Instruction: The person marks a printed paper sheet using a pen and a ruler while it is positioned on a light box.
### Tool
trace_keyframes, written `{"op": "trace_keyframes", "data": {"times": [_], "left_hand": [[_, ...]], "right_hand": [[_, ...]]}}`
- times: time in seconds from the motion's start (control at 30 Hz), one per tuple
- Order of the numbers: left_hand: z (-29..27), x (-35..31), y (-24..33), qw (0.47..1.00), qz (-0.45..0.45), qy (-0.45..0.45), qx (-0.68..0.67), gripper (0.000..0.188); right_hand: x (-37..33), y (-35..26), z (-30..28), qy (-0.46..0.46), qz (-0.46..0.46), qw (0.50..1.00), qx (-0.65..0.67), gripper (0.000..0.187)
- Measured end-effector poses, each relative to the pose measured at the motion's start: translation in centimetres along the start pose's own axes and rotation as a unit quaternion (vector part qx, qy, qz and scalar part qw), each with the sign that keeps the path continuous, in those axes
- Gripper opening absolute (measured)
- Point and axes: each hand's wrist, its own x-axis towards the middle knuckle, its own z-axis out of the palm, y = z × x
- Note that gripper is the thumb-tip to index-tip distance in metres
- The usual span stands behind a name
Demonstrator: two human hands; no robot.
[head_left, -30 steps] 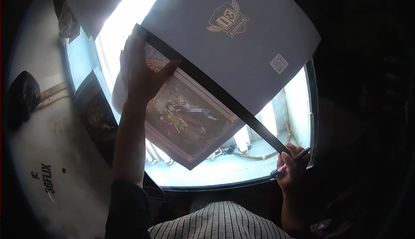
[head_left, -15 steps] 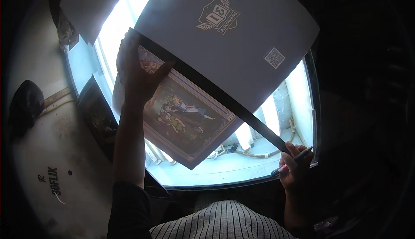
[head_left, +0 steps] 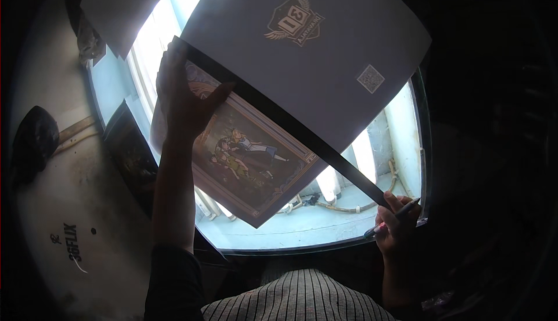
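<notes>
My left hand (head_left: 186, 97) is raised and grips the upper end of a black frame edge (head_left: 302, 135), fingers spread over a colourful illustrated print (head_left: 244, 158) with a brown border. Above the black edge a large white board (head_left: 314, 59) with a gold emblem and a small square code leans away. My right hand (head_left: 395, 228) is at the lower end of the black edge and holds a dark pen (head_left: 392, 219) between its fingers. All of this is held up in front of a bright window (head_left: 360, 205).
Another white sheet (head_left: 122, 7) hangs at the upper left. A dark framed picture (head_left: 131, 152) leans by the window's left side. A dark rounded object (head_left: 32, 144) sits on the pale wall at far left. A striped garment (head_left: 296, 298) fills the bottom edge.
The white board and print have shifted slightly left in view. Both hands keep the same hold.
</notes>
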Motion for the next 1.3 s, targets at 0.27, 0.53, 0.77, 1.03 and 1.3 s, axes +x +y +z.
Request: {"op": "trace_keyframes", "data": {"times": [0.27, 0.53, 0.77, 1.03, 1.3], "left_hand": [[-0.4, 0.6, 2.0, 0.997, -0.058, -0.044, -0.002, 0.103], [-0.4, -0.8, -0.2, 0.996, -0.064, 0.003, 0.058, 0.112], [-0.6, -0.5, 0.5, 0.996, -0.071, -0.007, 0.061, 0.113], [-0.5, -0.4, 0.7, 0.997, -0.068, 0.008, 0.021, 0.107], [-1.8, 0.1, 1.6, 0.996, -0.081, -0.011, -0.042, 0.103]], "right_hand": [[-0.9, 0.5, 0.4, 0.037, -0.016, 0.999, -0.026, 0.021], [0.4, -1.3, 0.1, 0.015, -0.013, 0.999, -0.026, 0.016], [0.2, -0.6, 0.4, 0.035, -0.02, 0.999, -0.03, 0.026], [0.5, -1.1, 0.0, 0.019, 0.0, 1.0, 0.004, 0.043], [1.3, -1.1, 0.6, 0.045, -0.027, 0.999, 0.012, 0.04]]}}
